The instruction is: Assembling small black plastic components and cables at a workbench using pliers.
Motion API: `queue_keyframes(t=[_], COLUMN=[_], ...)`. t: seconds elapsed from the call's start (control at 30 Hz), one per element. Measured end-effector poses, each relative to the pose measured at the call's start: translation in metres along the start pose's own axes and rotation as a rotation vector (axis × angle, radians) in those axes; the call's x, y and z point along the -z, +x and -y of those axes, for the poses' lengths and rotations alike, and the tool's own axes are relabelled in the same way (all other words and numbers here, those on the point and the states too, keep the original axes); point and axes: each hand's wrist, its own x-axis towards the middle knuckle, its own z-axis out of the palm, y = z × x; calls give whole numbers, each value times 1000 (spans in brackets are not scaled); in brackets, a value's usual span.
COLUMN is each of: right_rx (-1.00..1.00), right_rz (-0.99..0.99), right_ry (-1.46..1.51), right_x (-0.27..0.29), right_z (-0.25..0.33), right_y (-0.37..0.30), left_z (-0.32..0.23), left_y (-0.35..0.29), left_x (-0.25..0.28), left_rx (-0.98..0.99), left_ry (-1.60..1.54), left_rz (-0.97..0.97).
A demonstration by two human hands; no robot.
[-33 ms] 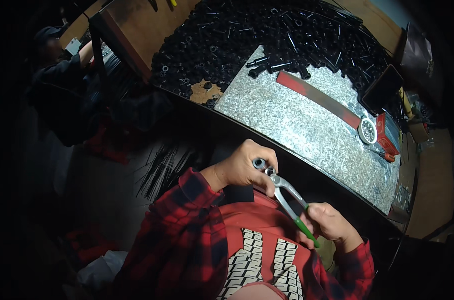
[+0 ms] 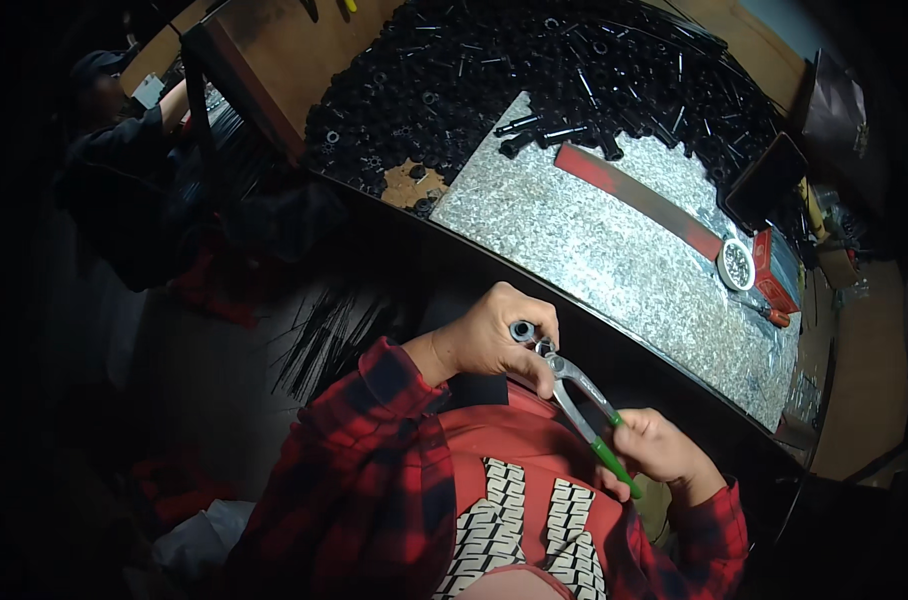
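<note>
My left hand (image 2: 504,335) is closed round a small dark cylindrical part with a round hollow metal end (image 2: 522,331). Its fingers curl over the top and the thumb presses from below. A pair of pincers (image 2: 572,405) with a silver head and green handles reaches up to this part. The jaws meet it, or lie right beside it, at my left thumb and fingertips; the exact contact is hidden. My right hand (image 2: 664,445) grips the green handles, which stand spread apart. Both hands are in front of my body, below the bench edge.
A speckled board (image 2: 594,250) lies on the bench with a red-edged flat bar (image 2: 639,200) across it. Behind spreads a big heap of black tubular parts (image 2: 454,90). At right are a white bowl of small metal pieces (image 2: 736,265), a red box (image 2: 774,270) and a screwdriver (image 2: 774,316). Another person (image 2: 114,180) sits at left.
</note>
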Motion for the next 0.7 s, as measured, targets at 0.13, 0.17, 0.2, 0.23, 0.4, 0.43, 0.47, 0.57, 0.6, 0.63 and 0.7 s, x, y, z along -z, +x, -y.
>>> queue_keyframes(t=[0.13,0.17,0.2,0.23,0.4,0.43,0.47,0.57,0.6,0.63,0.7], right_rx=[307,488,729,978,152,66,34,239,159,319,570], right_rz=[-428,-554,-666,-769,-68,117,67,-152,-304,-463,-616], right_ry=[-855,-972,-1293,-1609,-120,260,112,-716,-967,-1164,-1425], right_x=[-26,-29,-25,-19,-1,4,7,8,-14,-21,-15], right_z=[20,18,17,16,11,8,4,11,35,31,24], right_y=[0,1,6,12,5,10,9,9,7,8,14], left_z=[2,2,3,0,-5,-3,-1,4,4,6,5], left_y=[6,6,4,4,9,8,7,10,7,9,11], left_x=[7,8,6,6,9,8,6,6,6,4,-1], left_rx=[-57,-61,-34,-8,31,32,-1,-60,-78,-102,-100], left_ry=[94,100,74,46,-133,-135,-86,-6,42,83,66], left_rz=[-56,-65,-110,-155,-39,-38,-4,34,-44,-111,-114])
